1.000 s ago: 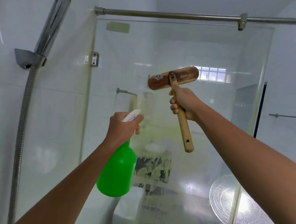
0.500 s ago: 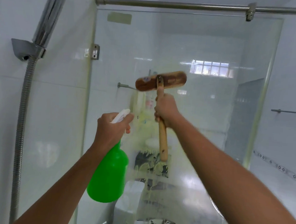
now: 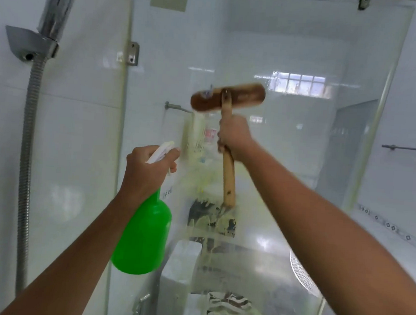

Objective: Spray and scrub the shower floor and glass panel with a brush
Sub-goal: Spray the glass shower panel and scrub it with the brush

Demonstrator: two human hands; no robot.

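Now my right hand [image 3: 234, 134] has carried the brush [image 3: 227, 100] leftward across the glass panel [image 3: 299, 163]: a second ago its wooden head sat toward one o'clock from the middle of the pane, beside the bright window reflection [image 3: 301, 86], and now it lies nearer twelve o'clock, a little left of that reflection. My fingers are wrapped tight round the upper part of the handle, just under the head, with the rest of the handle pointing down toward six o'clock. The head is blurred, so I judge it is in mid-stroke; I cannot tell whether the bristles are pressed to the glass or just off it.

My left hand [image 3: 147, 170] has hardly shifted. It grips the neck of the green spray bottle [image 3: 142, 236] at about seven o'clock from the brush, fingers curled round the white trigger head [image 3: 159, 152], nozzle aimed at the pane. No mist shows, so I cannot say the trigger is pulled.

Yellowish streaks and drips cling to the glass below the brush, toward six o'clock, which tells me the liquid is already on and I am scrubbing through it. For the task, the upper middle of the pane is being worked; the lower glass remains to be scrubbed, and the shower floor is out of sight.
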